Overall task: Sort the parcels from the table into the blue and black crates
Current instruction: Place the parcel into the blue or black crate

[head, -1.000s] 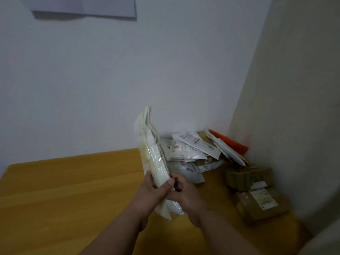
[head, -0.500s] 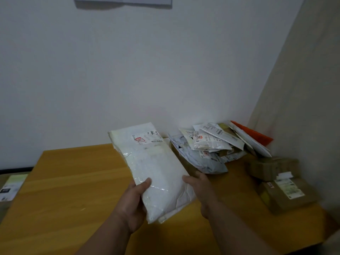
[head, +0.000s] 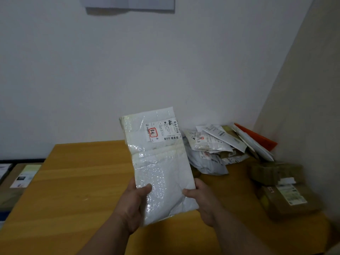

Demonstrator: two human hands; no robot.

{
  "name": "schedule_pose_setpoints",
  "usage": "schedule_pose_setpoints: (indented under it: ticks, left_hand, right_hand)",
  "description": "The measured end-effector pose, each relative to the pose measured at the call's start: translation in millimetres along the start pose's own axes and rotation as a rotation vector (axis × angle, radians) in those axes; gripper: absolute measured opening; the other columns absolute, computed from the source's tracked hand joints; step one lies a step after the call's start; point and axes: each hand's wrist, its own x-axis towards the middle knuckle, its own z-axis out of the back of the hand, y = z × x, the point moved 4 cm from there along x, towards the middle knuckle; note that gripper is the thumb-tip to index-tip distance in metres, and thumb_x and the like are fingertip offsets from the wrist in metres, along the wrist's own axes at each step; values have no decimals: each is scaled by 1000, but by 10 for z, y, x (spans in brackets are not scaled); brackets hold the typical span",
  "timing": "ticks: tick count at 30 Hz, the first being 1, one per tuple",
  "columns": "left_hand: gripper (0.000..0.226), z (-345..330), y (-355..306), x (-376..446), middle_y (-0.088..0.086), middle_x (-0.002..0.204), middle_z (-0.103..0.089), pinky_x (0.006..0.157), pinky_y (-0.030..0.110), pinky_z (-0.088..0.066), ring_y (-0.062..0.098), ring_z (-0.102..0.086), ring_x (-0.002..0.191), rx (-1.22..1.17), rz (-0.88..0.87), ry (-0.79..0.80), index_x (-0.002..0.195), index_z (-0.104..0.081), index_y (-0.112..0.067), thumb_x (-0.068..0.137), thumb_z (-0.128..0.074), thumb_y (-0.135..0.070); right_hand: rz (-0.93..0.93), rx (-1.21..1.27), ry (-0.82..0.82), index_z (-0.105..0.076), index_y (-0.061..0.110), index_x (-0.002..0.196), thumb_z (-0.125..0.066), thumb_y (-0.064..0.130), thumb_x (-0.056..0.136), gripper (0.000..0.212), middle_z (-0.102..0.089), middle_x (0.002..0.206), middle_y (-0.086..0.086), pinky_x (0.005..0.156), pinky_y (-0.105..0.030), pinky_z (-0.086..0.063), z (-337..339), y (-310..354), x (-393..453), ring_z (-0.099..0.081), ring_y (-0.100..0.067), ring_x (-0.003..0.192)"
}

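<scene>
Both hands are on one parcel: the left hand (head: 135, 203) grips the lower left edge of a white padded envelope (head: 161, 166), thumb laid across its front, and the right hand (head: 202, 197) pinches the lower right edge. The envelope is held upright above the counter (head: 77, 181), label (head: 162, 132) facing the camera, a red mark on it, so this looks like the reading step before choosing a crate.

Plenty left to sort. Beyond the right hand, back in the corner, sits a loose heap of mailers (head: 217, 144), white and grey ones overlapping, with an orange one (head: 257, 137) leaning on the wall. Further right of the right hand lie two brown boxes (head: 283, 197), touching or nearly so.

No blue or black crate shows clearly; something dark sits off past the left hand at the counter's far edge, too cut off to tell. How many parcels are already sorted, I can't say.
</scene>
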Motion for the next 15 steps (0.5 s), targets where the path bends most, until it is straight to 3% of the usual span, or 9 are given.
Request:
schedule_pose_setpoints:
  ticks: [4,9,12,15]
  left_hand:
    - [36,20,44,-82,16,114,-70,68,47,-57,39,-67,97,-10,-3,-11,125,-54,-16,95,-49,3]
    - [29,289,3,-143,13,111,-72,76,48,-56,37,-67,99,-1,-59,-88,124,-54,-17,97,-54,-6]
    - [30,561,-72,-160,14,112,-71,81,50,-54,37,-67,101,-38,-80,-139,126,-53,-16,98,-53,-6]
    - [26,922,-223,-188,11,111,-70,79,47,-54,35,-66,100,-121,-78,-210,123,-55,-17,98,-55,-10]
  right_hand:
    - [0,-24,18,-63,18,111,-69,5,88,28,-72,108,-6,93,-53,-54,-9,-59,-23,-68,-30,101]
    - [-4,-52,52,-63,18,117,-70,7,87,33,-73,109,-5,92,-51,-55,-231,-116,-89,-69,-28,101]
    - [16,6,45,-61,15,117,-71,8,87,33,-70,112,-8,80,-43,-58,-481,-62,-128,-69,-27,96]
    - [-12,145,-6,-45,25,128,-76,17,85,53,-61,119,-5,75,-36,-52,-814,-38,-147,-64,-24,98]
